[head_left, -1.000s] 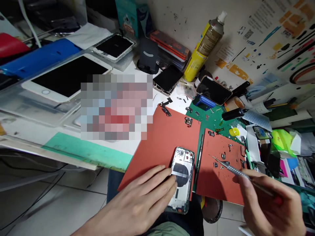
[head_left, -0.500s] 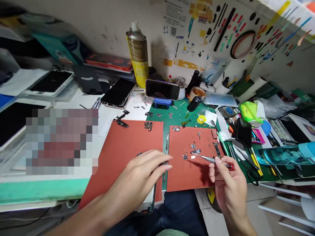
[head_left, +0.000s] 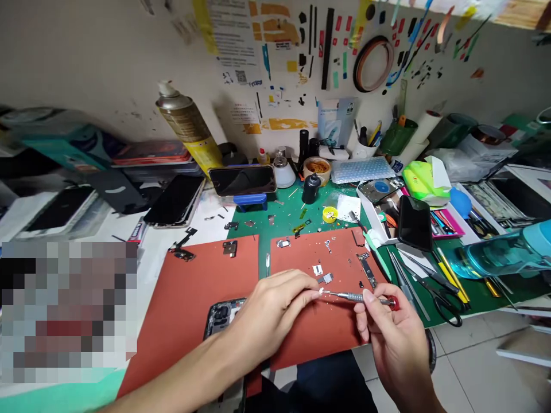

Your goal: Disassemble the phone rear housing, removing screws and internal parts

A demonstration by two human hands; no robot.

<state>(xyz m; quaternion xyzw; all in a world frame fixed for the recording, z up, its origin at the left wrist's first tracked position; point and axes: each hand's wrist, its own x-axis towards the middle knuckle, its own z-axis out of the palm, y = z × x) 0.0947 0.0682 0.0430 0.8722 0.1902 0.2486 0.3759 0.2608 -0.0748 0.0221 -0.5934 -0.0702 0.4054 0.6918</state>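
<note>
My right hand is closed around a precision screwdriver with a silver shaft and red end, its tip pointing left. My left hand is over the right-hand red mat, thumb and fingers pinched together at that tip. A tiny whitish bit shows at the fingertips; what it is I cannot make out. Just beyond lie a small silver-and-dark phone part and a small metal piece. An opened phone housing rests on the left-hand red mat, partly hidden by my left forearm.
A phone stands on a blue holder at the back, beside a yellow spray can. Scissors, tweezers and a blue water bottle lie right. A circuit board strip sits near the right mat's edge.
My left hand has moved right, from over the phone housing to the screwdriver's tip, and its fingers have pinched together. The right hand still grips the screwdriver. The view has shifted right.
</note>
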